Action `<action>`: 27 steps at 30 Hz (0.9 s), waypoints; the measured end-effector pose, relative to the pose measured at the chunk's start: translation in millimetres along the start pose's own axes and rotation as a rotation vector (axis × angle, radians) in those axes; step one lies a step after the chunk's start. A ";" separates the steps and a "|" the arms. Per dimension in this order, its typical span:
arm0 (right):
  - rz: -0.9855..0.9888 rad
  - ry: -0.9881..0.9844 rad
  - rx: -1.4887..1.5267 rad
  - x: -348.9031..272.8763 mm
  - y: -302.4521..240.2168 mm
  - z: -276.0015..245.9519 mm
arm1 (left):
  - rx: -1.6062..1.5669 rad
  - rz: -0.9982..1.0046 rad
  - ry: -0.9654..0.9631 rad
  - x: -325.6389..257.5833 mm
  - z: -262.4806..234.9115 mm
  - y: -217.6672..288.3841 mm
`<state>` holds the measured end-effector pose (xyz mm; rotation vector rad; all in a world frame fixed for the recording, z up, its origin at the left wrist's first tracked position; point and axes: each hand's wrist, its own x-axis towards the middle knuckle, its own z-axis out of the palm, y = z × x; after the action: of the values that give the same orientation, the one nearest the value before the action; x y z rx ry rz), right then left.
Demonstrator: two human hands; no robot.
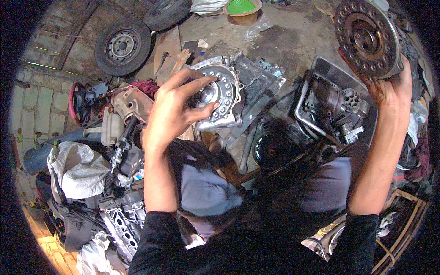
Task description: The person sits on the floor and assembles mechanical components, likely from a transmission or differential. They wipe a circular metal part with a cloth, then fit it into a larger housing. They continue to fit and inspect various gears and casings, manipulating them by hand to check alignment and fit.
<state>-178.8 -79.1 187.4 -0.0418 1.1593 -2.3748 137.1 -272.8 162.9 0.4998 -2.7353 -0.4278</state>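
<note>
My left hand (172,103) lies over a silver metal housing (233,120) at the centre. A ring of round studs or bolt heads circles its middle. Thumb and forefinger are curved onto the round inner part, and the other fingers are partly hidden. High on the right, my right hand (393,87) grips a heavy round metal plate (373,57) from below. This plate is dark brown, with a hub in the middle and a circle of holes near its edge. It is raised and apart from the housing.
Below the right hand, a dark tray (306,120) holds greasy metal parts (350,101). Near my legs stands a round dark pan (270,149). Engine parts (123,224) and a white sack (75,169) crowd the left. Behind are a wheel (123,47) and a basin with green contents (243,11).
</note>
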 end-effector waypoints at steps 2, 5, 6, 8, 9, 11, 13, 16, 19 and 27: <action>-0.014 -0.032 -0.017 -9.1 2.0 9.5 | 0.008 0.025 0.028 0.3 2.8 -0.3; -0.005 0.033 -0.048 -18.8 1.6 19.0 | -0.005 -0.015 0.019 0.2 5.1 -0.3; -0.006 0.027 -0.044 -20.3 1.7 20.6 | -0.009 -0.039 0.013 0.2 5.6 -0.3; -0.014 0.034 -0.044 -21.8 1.6 21.8 | 0.023 -0.036 0.026 0.7 7.2 -0.4; -0.003 0.033 -0.035 -22.1 1.6 21.7 | 0.042 -0.035 0.037 0.6 7.9 -0.5; 0.008 0.040 -0.038 -22.1 1.6 21.3 | 0.056 -0.016 0.050 0.0 8.5 -1.4; 0.008 0.037 -0.022 -21.7 1.8 21.6 | 0.048 0.001 0.047 -0.6 8.2 -3.5; -0.003 0.032 -0.003 -21.7 1.5 21.1 | 0.014 0.043 -0.007 -0.6 4.5 -8.8; -0.005 0.056 0.006 -21.6 -1.1 17.1 | 0.024 0.086 -0.082 -1.6 4.6 -9.6; 0.006 0.035 -0.028 -17.3 -5.0 10.0 | 0.016 -0.058 -0.047 -3.4 6.0 -3.3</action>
<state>-163.3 -76.2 200.8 -0.0062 1.2065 -2.3627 138.9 -273.0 155.4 0.5813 -2.7768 -0.4368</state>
